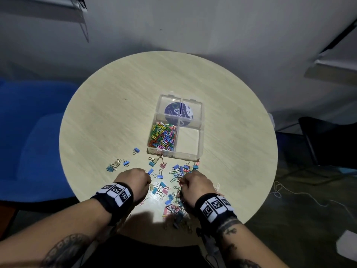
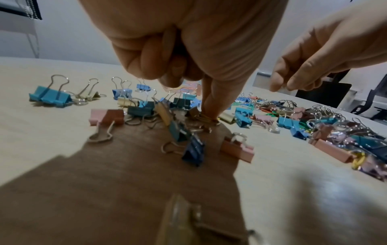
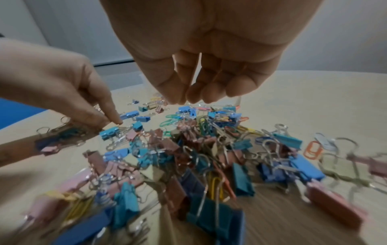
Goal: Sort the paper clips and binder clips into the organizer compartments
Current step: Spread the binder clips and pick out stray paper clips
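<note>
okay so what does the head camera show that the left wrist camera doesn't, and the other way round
Only the head view shows the clear organizer, its near left compartment filled with coloured paper clips, and the whole round table.

Only the left wrist view shows the left hand from below: most fingers curled in, one finger pressing down on a gold binder clip.

Both show the scattered binder clips on the table and the right hand over them.

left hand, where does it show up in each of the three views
Head: left hand at lower centre-left, over the scattered clips.
Left wrist: fills the top centre, one finger pressing down among the clips.
Right wrist: comes in from the left edge.
Shared landmark: the heap of binder clips.
</note>
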